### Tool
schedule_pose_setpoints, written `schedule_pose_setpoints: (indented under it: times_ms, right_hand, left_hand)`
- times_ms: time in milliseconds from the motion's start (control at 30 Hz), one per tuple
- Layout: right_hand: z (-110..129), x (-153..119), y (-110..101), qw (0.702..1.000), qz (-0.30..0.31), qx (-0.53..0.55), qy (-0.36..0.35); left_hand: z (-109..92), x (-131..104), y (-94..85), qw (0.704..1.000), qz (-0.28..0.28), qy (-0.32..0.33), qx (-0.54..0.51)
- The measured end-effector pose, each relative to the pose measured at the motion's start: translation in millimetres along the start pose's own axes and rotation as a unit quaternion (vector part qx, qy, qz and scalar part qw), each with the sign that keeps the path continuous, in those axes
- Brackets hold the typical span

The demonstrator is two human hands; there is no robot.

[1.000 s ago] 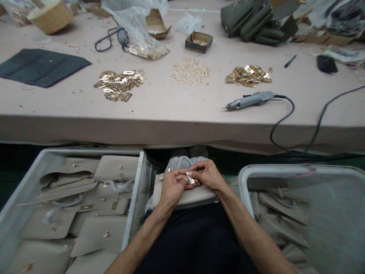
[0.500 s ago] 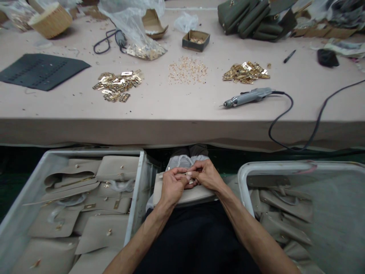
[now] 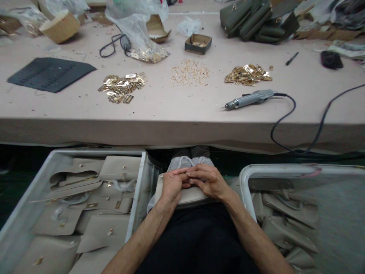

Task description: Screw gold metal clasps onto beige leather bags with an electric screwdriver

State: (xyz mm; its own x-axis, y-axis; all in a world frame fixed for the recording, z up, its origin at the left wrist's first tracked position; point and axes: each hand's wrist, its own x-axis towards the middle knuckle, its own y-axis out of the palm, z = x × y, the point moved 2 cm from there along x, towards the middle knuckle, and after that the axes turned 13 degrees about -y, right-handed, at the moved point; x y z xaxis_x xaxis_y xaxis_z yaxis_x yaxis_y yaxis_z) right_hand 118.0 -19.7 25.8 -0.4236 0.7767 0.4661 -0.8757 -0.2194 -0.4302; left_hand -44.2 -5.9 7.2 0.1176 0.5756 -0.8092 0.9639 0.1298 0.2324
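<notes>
A beige handbag (image 3: 189, 197) lies across my lap, beneath both hands. My left hand (image 3: 172, 186) is closed at its upper part, fingers pointing right. My right hand (image 3: 209, 180) meets it there, thumb and fingers pinched together. Whatever sits between the fingertips is small and mostly covered; only a glint of metal shows. On the table ahead lies a grey electric screwdriver (image 3: 249, 99), with a pile of gold metal fittings (image 3: 248, 74) behind it. Tiny gold screws (image 3: 190, 73) are scattered in the middle, and gold plates (image 3: 122, 86) are heaped to their left.
Beige bags fill a grey crate (image 3: 136, 198) on my left; a pale bin (image 3: 243, 190) on my right holds more. The screwdriver's cable (image 3: 272, 131) hangs over the table edge. Farther back are a small box (image 3: 198, 44), dark green bags (image 3: 256, 23) and a dark sheet (image 3: 51, 74).
My right hand has shifted slightly right and its fingers have straightened. The small metal piece that showed between the hands is now nearly hidden. The view has moved a little.
</notes>
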Motion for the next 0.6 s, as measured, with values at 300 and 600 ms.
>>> schedule_pose_setpoints:
  times_ms: [300,600]
  right_hand:
    - [-8,8,-3,0.991,-0.102,0.007,0.089]
    - [-5,12,-7,0.982,-0.101,0.048,0.155]
  left_hand:
    - [2,-13,1.9,0.982,-0.015,0.153,0.108]
    - [3,-12,7.4,0.975,0.008,0.167,0.148]
